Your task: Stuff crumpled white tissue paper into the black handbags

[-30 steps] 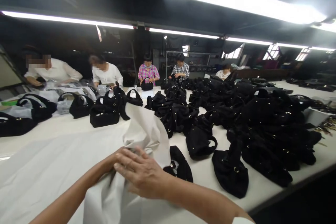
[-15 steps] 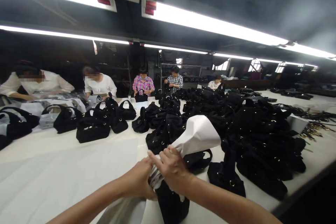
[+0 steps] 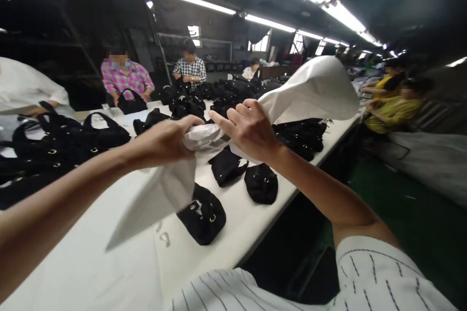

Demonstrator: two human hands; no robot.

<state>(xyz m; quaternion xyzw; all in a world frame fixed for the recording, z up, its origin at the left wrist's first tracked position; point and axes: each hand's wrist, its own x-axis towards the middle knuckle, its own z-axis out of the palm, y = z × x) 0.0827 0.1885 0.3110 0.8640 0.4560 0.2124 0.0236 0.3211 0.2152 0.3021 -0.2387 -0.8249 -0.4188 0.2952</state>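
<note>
One sheet of white paper (image 3: 310, 90) is held up above the table (image 3: 83, 272), between the person's two hands. It is thin and matt, crushed into tight wrinkles at its middle and flaring out smooth at both ends: one broad flap rises to the right past the right hand (image 3: 250, 129), the other hangs down to the left below the left hand (image 3: 164, 141) and ends in a point close to the table top. The crumpled waist of the sheet sits right between the hands (this is the only part either of them grips). The left hand is closed around the bunched paper from the left, fingers curled over it. The right hand pinches the same bunch from the right, thumb under and fingertips on top, with the index finger stretched toward the left hand; the two hands are just beside each other, nearly touching.

Three small black bags lie on the white table below the paper: one bag with metal rings (image 3: 202, 214) nearest the person, a round bag (image 3: 260, 184) near the table edge, and a flat bag (image 3: 226, 165) just behind it. Farther along the table is a heap of black bags (image 3: 233, 95) too many to count, and more stand at the left (image 3: 62, 143). Five co-workers show clearly beyond the table, one in a pink checked shirt (image 3: 126, 80).
</note>
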